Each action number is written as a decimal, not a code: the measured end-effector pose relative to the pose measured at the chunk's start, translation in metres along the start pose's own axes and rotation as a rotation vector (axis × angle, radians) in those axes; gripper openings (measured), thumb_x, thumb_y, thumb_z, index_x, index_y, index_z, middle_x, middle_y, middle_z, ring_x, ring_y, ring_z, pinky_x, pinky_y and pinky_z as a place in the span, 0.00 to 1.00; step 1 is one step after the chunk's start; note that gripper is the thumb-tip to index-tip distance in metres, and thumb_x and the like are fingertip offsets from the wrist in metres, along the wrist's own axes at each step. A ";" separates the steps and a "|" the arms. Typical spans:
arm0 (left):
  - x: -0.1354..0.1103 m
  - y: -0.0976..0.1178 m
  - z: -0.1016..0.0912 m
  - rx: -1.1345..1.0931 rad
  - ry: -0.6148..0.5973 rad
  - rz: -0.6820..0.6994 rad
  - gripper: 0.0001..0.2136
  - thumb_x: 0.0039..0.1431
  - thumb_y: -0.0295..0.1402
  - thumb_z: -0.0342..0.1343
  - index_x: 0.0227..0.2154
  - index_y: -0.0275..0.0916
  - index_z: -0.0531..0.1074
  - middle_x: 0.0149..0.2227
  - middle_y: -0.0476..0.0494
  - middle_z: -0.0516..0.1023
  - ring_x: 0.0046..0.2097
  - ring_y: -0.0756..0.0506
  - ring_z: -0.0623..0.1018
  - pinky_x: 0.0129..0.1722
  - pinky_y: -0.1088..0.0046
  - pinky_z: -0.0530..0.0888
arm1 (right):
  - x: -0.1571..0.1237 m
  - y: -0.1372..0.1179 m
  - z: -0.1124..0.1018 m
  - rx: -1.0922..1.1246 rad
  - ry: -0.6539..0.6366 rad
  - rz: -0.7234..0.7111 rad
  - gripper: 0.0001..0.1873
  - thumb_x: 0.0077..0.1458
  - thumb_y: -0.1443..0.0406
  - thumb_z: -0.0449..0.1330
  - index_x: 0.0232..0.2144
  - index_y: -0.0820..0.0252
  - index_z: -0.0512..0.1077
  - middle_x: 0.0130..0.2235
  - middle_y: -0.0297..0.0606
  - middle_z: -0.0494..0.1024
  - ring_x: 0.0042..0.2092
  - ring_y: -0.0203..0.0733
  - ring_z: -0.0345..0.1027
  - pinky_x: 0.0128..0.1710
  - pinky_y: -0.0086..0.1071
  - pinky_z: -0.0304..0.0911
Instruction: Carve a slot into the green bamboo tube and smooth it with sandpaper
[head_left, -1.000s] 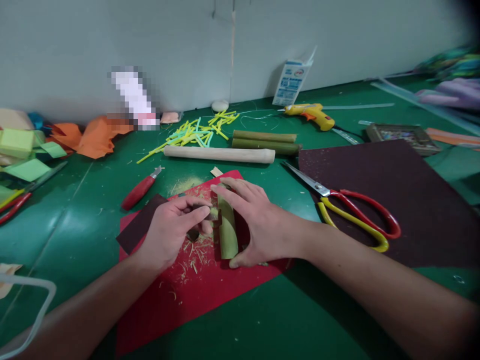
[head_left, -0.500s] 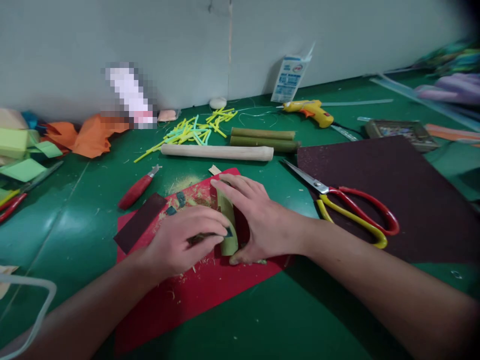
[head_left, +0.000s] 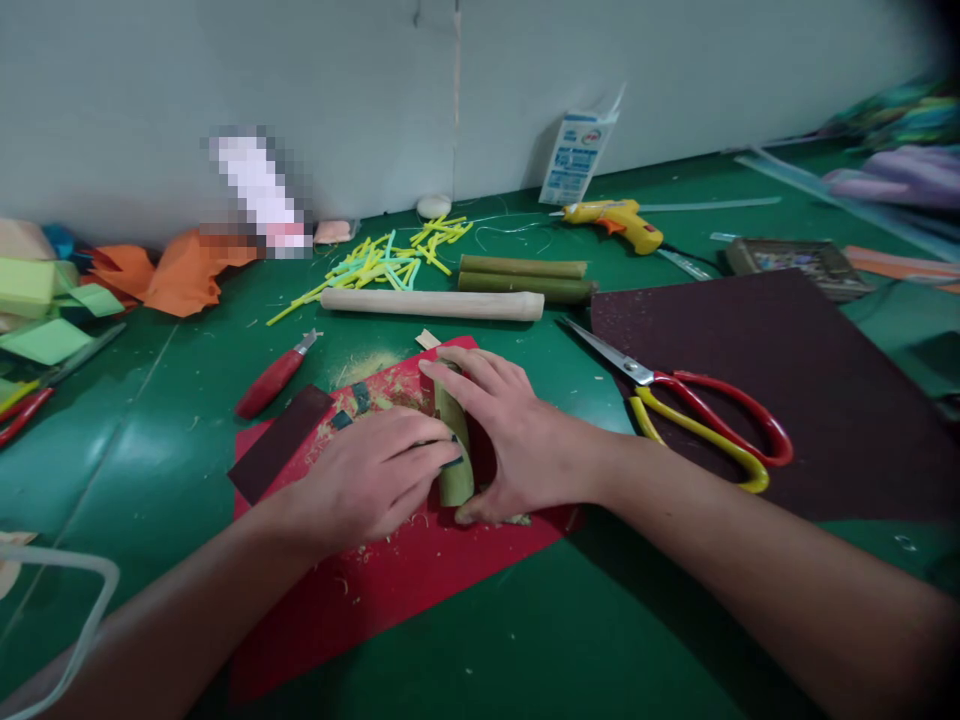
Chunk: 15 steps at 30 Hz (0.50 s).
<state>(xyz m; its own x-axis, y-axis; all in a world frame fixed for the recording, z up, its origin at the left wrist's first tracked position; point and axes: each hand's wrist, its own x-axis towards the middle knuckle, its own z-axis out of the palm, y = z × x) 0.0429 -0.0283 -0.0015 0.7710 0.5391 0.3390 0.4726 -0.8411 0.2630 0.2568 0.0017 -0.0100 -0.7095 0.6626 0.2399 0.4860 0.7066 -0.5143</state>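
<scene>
My right hand (head_left: pixel 517 435) grips a short length of green bamboo (head_left: pixel 454 485) at its two ends, fingers at the far end and thumb at the near end. My left hand (head_left: pixel 375 470) is closed on a small dark piece of sandpaper (head_left: pixel 454 460), pressed to the bamboo's side; most of the piece is hidden by the fingers. Under both lies a red sheet (head_left: pixel 360 610), strewn with shavings and dust. Beside my left hand, small dark scraps (head_left: pixel 361 398) and a dark brown strip (head_left: pixel 281 442) rest on the sheet.
Scissors (head_left: pixel 637 372) with red and yellow handles lie right, partly over a large dark sheet (head_left: pixel 750 370). A red-handled knife (head_left: pixel 274 382) lies left. Behind are a pale stick (head_left: pixel 431 305), green bamboo pieces (head_left: pixel 525 278), yellow straw pieces (head_left: pixel 375 260) and a yellow glue gun (head_left: pixel 619 222).
My left hand has shifted slightly and its fingers have drawn closer together over the sandpaper on the bamboo. My right hand keeps its hold; the view has moved slightly.
</scene>
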 end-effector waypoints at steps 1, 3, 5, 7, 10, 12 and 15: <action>0.000 0.000 0.000 0.000 -0.004 -0.013 0.11 0.61 0.26 0.49 0.45 0.36 0.70 0.45 0.40 0.73 0.46 0.45 0.72 0.46 0.66 0.72 | 0.000 0.000 0.001 -0.001 0.000 0.001 0.66 0.26 0.46 0.68 0.63 0.61 0.44 0.64 0.51 0.47 0.65 0.56 0.37 0.60 0.50 0.38; -0.001 -0.001 0.001 0.011 -0.003 -0.017 0.11 0.60 0.26 0.49 0.45 0.37 0.70 0.45 0.41 0.74 0.46 0.45 0.73 0.46 0.66 0.72 | -0.001 0.001 0.001 -0.001 -0.003 0.008 0.66 0.25 0.46 0.68 0.63 0.61 0.44 0.64 0.51 0.46 0.65 0.57 0.36 0.60 0.50 0.38; -0.002 -0.002 0.002 0.010 0.012 -0.014 0.11 0.60 0.26 0.50 0.45 0.37 0.70 0.45 0.41 0.74 0.46 0.45 0.73 0.46 0.66 0.72 | 0.000 0.001 0.001 0.002 -0.004 0.010 0.66 0.25 0.46 0.68 0.63 0.61 0.44 0.64 0.51 0.46 0.64 0.58 0.36 0.60 0.51 0.38; -0.002 -0.003 0.003 -0.005 0.048 -0.022 0.11 0.60 0.26 0.51 0.44 0.37 0.70 0.44 0.41 0.74 0.45 0.45 0.73 0.46 0.65 0.72 | 0.000 0.000 0.001 0.012 0.000 0.004 0.66 0.25 0.47 0.68 0.63 0.60 0.44 0.64 0.51 0.47 0.64 0.59 0.37 0.60 0.52 0.39; -0.003 -0.004 0.003 -0.022 0.095 -0.055 0.10 0.59 0.26 0.52 0.44 0.37 0.71 0.43 0.41 0.74 0.44 0.45 0.73 0.44 0.66 0.72 | 0.000 -0.001 0.000 0.023 0.004 -0.003 0.66 0.26 0.47 0.68 0.64 0.60 0.43 0.64 0.51 0.47 0.64 0.58 0.38 0.59 0.52 0.40; -0.002 -0.005 0.003 -0.019 0.103 -0.075 0.11 0.59 0.25 0.52 0.44 0.37 0.71 0.43 0.42 0.74 0.44 0.46 0.73 0.44 0.67 0.71 | 0.001 -0.001 0.000 0.027 0.009 -0.003 0.66 0.26 0.48 0.68 0.64 0.61 0.43 0.64 0.52 0.47 0.64 0.57 0.37 0.60 0.51 0.40; -0.002 -0.005 0.004 -0.009 0.121 -0.099 0.11 0.58 0.24 0.52 0.43 0.36 0.71 0.42 0.43 0.75 0.44 0.46 0.73 0.45 0.67 0.71 | 0.000 0.001 0.000 0.038 0.014 -0.012 0.68 0.26 0.47 0.69 0.64 0.61 0.41 0.64 0.52 0.48 0.64 0.56 0.37 0.60 0.50 0.39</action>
<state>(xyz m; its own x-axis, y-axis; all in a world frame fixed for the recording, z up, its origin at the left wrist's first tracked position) 0.0407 -0.0250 -0.0066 0.6636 0.6210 0.4172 0.5395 -0.7836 0.3081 0.2567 0.0024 -0.0105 -0.7078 0.6575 0.2582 0.4574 0.7051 -0.5418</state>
